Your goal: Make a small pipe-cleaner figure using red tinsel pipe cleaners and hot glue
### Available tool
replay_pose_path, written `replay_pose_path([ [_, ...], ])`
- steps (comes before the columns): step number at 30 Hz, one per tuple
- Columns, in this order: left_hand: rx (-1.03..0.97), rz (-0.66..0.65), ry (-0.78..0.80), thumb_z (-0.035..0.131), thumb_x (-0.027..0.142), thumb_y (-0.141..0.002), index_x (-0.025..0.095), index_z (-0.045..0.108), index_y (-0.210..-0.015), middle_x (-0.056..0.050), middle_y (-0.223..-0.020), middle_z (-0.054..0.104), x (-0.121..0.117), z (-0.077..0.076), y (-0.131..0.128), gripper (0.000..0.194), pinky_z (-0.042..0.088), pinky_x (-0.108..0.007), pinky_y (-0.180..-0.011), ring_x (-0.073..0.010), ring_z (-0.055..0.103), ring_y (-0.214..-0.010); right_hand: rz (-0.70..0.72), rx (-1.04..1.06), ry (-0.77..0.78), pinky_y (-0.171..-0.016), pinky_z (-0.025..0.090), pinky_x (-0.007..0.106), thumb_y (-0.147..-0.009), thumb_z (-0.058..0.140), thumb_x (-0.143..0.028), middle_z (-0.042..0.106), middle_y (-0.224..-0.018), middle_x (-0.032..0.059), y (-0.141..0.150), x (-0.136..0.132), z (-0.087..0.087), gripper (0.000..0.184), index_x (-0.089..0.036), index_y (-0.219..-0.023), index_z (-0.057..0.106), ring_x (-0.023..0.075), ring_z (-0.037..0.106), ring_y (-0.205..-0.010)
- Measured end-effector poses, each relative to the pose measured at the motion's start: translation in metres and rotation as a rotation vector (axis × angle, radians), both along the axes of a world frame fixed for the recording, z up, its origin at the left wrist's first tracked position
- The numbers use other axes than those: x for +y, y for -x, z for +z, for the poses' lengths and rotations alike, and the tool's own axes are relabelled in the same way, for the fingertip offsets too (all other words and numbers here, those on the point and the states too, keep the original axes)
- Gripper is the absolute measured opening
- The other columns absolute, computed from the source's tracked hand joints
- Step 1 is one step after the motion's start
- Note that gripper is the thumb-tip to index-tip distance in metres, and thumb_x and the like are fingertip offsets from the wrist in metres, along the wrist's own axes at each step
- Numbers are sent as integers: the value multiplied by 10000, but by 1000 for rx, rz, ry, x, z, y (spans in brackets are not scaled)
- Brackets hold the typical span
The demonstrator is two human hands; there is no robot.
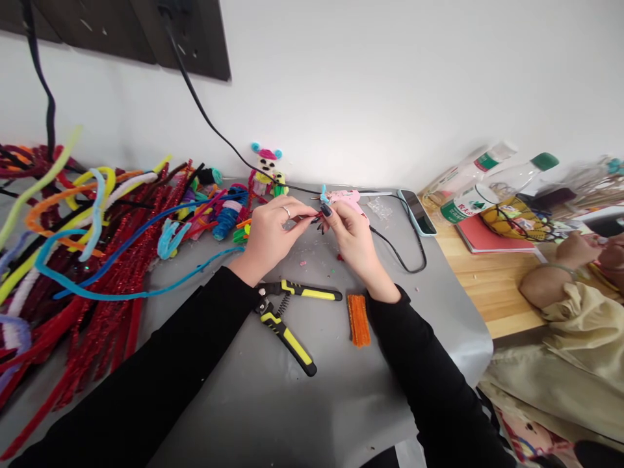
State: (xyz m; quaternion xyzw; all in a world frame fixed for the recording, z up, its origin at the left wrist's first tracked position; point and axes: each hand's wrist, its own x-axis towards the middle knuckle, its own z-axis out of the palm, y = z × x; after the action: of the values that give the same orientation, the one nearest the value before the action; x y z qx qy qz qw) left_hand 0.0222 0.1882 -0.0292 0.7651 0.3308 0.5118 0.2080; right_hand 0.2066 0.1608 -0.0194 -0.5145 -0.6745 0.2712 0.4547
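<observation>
Reached in from eight o'clock with the left arm [170, 357] and from five with the right arm [429, 370]; angled the left hand [273, 234] toward two o'clock, the right hand [353, 240] toward eleven; pinched with both, fingertips close together

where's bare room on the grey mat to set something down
Bare grey mat: between left sleeve and right sleeve, nearer than the pliers; and right of the right sleeve, below the cord loop. Crowded: left with pipe cleaners, back around glue gun and phone.
</observation>
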Motion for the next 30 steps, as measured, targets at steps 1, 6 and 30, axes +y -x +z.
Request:
replay_pose_path([
  [1, -2, -2, 3, 645, 220, -964, 229, 808, -929, -58, -952, 813, 0, 0, 0, 167, 583, -335, -833, -212, 739, -882, -4, 1, 2, -666, 432, 320, -1008, 487, -733, 594, -728, 3, 0, 0, 0, 559, -240, -752, 550, 165, 516, -691],
  [6, 13, 49, 36, 639, 235, -974, 233, 798, -951, -55, -970, 802, 0, 2, -1, 161, 595, -343, -873, -215, 732, -918, -26, 10, -30, -729, 491, 333, -1025, 475, -713, 615, -745, -1, -1, 0, 2, 495, -248, -902, 593, 176, 572, -740],
  [30, -362, -145, 506, 879, 532, -774, 157, 822, -906, -113, -959, 829, 6, 0, -4, 401, 643, -338, -856, -245, 777, -897, 56, -195, -155, -713, 458, 349, -1111, 408, -525, 599, -753, 12, -1, -4, 5, 392, -256, -856, 535, 191, 534, -732],
])
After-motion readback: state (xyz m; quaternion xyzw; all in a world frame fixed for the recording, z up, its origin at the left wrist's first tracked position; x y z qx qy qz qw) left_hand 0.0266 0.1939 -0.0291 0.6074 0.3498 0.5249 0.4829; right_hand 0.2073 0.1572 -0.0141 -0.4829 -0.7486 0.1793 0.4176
